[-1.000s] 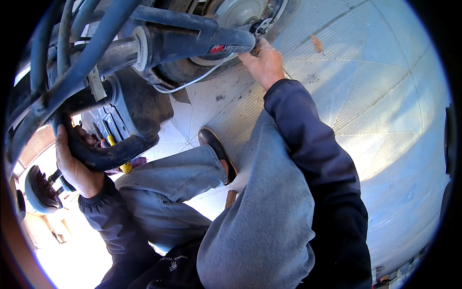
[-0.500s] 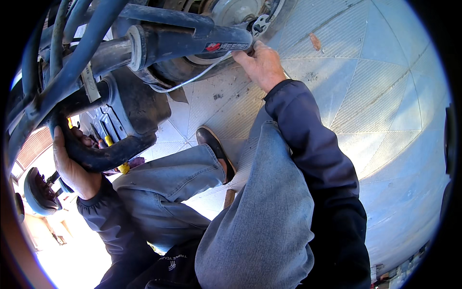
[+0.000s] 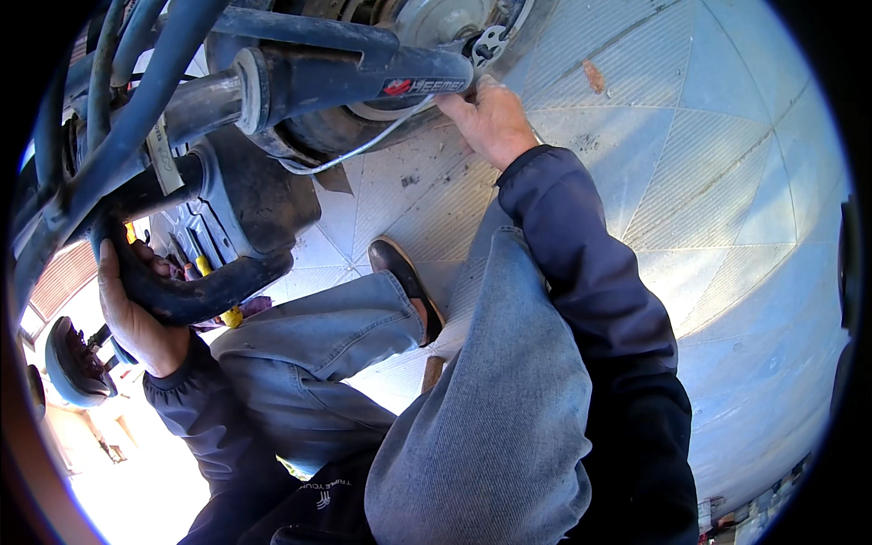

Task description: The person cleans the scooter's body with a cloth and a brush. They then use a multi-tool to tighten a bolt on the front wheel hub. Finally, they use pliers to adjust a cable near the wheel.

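Observation:
My left hand [image 3: 141,318] is wrapped around a curved black tube [image 3: 204,295] at the left, part of the vehicle's frame. Some of its fingers show through the gap behind the tube. At the lower end of a dark fork leg [image 3: 336,84], my right hand [image 3: 495,125] is closed beside the wheel's axle. Its fingertips are partly hidden there, so whatever they grip cannot be made out. A drilled metal disc [image 3: 490,44] sits just above that hand. A grey cable [image 3: 363,147] curves from below the fork toward the right fingers.
The wheel [image 3: 445,23] stands behind the fork. Dark frame tubes [image 3: 159,100] cross the upper left. Yellow-handled tools [image 3: 203,265] lie beyond the left tube. My shoe [image 3: 400,272] rests on the patterned tile floor [image 3: 699,182], where a brown scrap [image 3: 593,76] lies.
The fork and frame tubes have shifted very slightly left against the floor, and my right hand with them. Both hands keep the same hold.

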`<state>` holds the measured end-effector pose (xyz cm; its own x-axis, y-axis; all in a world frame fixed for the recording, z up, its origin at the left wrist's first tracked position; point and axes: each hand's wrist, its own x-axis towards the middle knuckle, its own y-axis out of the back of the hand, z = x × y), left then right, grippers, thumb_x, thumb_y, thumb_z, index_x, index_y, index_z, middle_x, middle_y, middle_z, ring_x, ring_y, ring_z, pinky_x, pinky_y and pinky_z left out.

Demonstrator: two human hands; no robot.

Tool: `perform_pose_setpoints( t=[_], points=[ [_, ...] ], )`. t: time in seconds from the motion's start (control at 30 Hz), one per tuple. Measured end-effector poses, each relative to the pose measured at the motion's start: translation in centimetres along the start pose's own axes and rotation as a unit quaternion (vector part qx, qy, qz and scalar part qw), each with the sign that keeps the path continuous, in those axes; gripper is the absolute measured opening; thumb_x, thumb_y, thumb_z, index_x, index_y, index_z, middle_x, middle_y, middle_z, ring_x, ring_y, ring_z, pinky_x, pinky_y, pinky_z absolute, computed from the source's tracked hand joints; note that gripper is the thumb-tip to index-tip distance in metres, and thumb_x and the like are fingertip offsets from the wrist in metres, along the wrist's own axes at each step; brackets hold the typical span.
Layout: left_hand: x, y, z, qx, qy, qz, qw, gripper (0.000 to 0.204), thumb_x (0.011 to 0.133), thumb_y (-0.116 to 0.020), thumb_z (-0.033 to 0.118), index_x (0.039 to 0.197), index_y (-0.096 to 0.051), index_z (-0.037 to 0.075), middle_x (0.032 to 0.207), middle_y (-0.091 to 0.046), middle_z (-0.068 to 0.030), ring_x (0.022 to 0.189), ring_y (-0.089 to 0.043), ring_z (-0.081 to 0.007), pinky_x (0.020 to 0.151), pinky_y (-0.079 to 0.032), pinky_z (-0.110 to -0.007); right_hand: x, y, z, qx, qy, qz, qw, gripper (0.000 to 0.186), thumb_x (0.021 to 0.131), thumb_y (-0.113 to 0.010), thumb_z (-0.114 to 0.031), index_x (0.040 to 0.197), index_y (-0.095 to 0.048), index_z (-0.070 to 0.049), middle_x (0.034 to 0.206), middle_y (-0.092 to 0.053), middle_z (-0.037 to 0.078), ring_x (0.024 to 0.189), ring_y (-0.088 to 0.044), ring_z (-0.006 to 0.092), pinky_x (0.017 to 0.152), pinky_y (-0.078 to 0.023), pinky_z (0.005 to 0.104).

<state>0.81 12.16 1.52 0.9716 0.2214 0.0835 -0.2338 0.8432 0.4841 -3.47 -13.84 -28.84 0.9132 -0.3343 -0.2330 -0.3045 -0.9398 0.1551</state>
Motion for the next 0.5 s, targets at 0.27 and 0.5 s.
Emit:
perform_pose_setpoints(
  t=[0.27,0.5],
  points=[
    [0.3,0.4,-0.3,0.006,-0.001,-0.002,1.000,0.043,0.092,-0.059,0.040,0.114,-0.060,0.003,0.079,-0.064,-0.0038,0.063,-0.060,-0.0087,0.059,-0.049,-0.018,0.2,0.6,-0.8,0.097,-0.092,-0.078,0.988,0.047,0.082,-0.065,-0.034,0.100,-0.061,0.009,0.087,-0.068,0.025,0.085,-0.066,0.0386,0.080,-0.050,0.0416],
    [0.2,0.1,0.0,-0.001,0.004,-0.013,1.000,0.041,0.091,-0.060,0.039,0.110,-0.060,0.003,0.078,-0.063,-0.0037,0.062,-0.058,-0.0087,0.059,-0.048,-0.018,0.5,-0.5,0.8,0.013,-0.022,0.003,1.000,0.047,0.081,-0.064,-0.034,0.100,-0.061,0.009,0.085,-0.067,0.025,0.083,-0.066,0.0372,0.079,-0.050,0.0415]
  ],
)
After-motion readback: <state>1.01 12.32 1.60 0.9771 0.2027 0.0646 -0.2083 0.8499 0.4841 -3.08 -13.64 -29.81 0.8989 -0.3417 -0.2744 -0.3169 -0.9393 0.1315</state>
